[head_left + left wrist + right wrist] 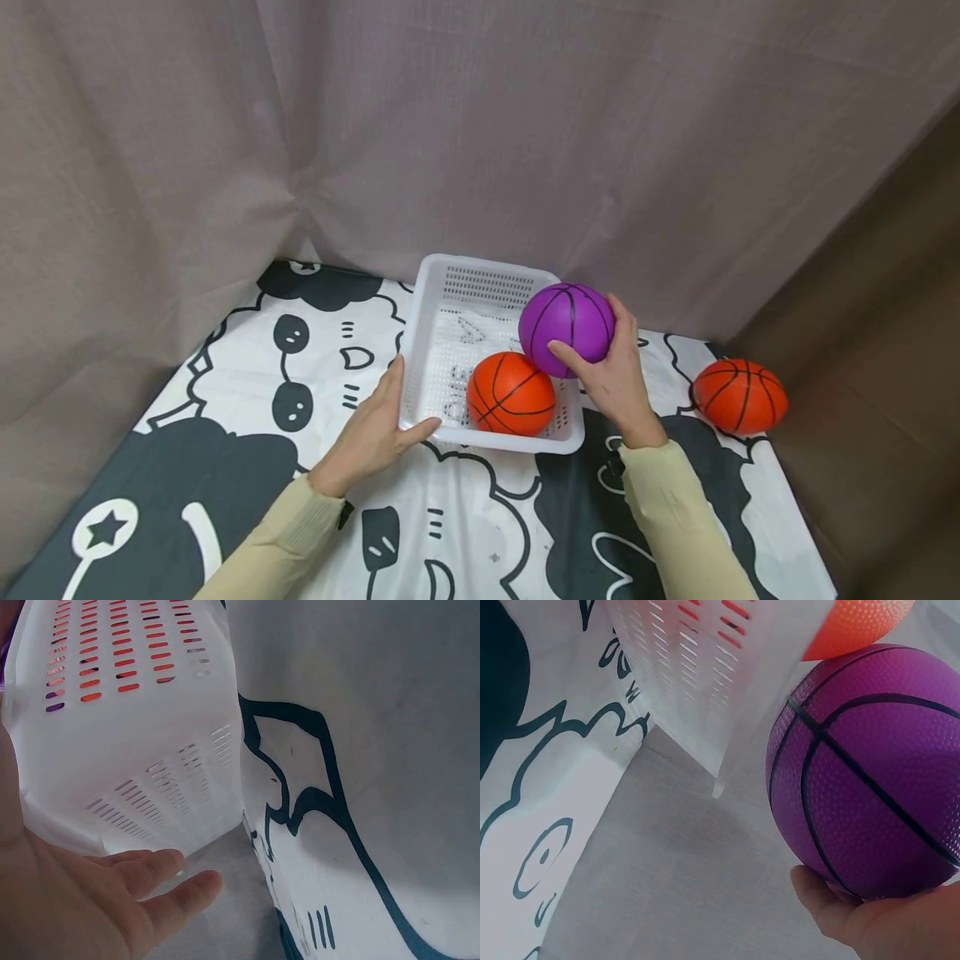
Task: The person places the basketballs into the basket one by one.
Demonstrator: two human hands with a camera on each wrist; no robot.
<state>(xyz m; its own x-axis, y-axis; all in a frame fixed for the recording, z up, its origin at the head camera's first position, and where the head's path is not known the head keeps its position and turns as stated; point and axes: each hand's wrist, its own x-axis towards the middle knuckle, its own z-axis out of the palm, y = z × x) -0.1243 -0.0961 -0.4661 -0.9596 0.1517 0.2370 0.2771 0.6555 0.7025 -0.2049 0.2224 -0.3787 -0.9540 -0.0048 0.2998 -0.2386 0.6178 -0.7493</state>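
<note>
A purple toy basketball (567,330) is gripped by my right hand (617,375), thumb on the near side and fingers round its right side. The ball overlaps the right rim of a white perforated plastic basket (491,438) in the head view. Inside the basket, at its near right, sits an orange basketball (512,394). My left hand (377,425) is at the basket's near left corner, thumb at the front rim and fingers stretched along the left wall. From the left wrist view, fingers (180,904) extend straight beside the basket's slotted wall (127,761).
Another orange basketball (740,397) lies on the right edge of the table. Under everything is a black-and-white cartoon cloth (450,533). A grey-brown curtain (480,125) rises behind the table, and darker cloth hangs at the right.
</note>
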